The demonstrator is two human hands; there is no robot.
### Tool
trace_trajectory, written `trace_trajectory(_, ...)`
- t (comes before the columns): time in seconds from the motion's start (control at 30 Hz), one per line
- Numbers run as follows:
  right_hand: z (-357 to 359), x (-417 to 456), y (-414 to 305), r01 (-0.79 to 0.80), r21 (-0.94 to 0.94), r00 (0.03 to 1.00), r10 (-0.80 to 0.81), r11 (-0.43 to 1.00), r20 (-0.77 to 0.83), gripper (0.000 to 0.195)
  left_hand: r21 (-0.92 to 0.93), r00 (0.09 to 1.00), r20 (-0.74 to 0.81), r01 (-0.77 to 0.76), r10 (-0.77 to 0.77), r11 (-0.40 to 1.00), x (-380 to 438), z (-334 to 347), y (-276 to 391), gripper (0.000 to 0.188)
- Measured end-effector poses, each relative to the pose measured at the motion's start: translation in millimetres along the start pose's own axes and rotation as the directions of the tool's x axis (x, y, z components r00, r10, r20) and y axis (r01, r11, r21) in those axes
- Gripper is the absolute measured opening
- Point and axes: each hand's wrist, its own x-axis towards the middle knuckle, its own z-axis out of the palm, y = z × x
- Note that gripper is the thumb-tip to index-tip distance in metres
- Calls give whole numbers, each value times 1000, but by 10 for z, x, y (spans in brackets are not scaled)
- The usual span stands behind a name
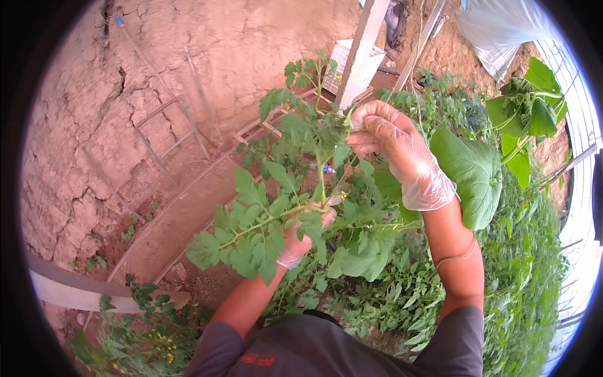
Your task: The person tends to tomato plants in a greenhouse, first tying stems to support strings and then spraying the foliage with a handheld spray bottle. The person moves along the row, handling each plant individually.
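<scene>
In a clear plastic glove, my right hand (384, 141) pinches the leafy growing tip (347, 122) of a tomato plant between thumb and fingers. Lower and to the left, my gloved left hand (301, 235) is closed around the plant's green stem (322, 181), partly hidden behind the leaves. A long compound tomato leaf (256, 228) spreads leftwards from the stem in front of that hand. Small yellow flowers (343, 194) show near the stem. Just right of my right wrist hangs a broad green leaf (471, 176) of another plant.
A pale post (362, 54) rises beyond my hands, by a white plastic crate (341, 61). A metal frame (165, 127) leans on the cracked earth wall (70, 118) at left. Dense plants (513, 282) fill the right side, beside plastic sheeting (577, 188). A white beam (94, 290) crosses the lower left.
</scene>
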Motion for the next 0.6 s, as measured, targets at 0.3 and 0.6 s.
trace_trajectory(0.3,-321,-36,48,-57,260,954,-24,964,298,59,715,791,561,-612,246,337,155,363,897,38)
trace_trajectory(0.6,-382,-321,-318,373,-118,843,-390,920,-370,83,237,985,136,73,-108,969,537,-595,63,45)
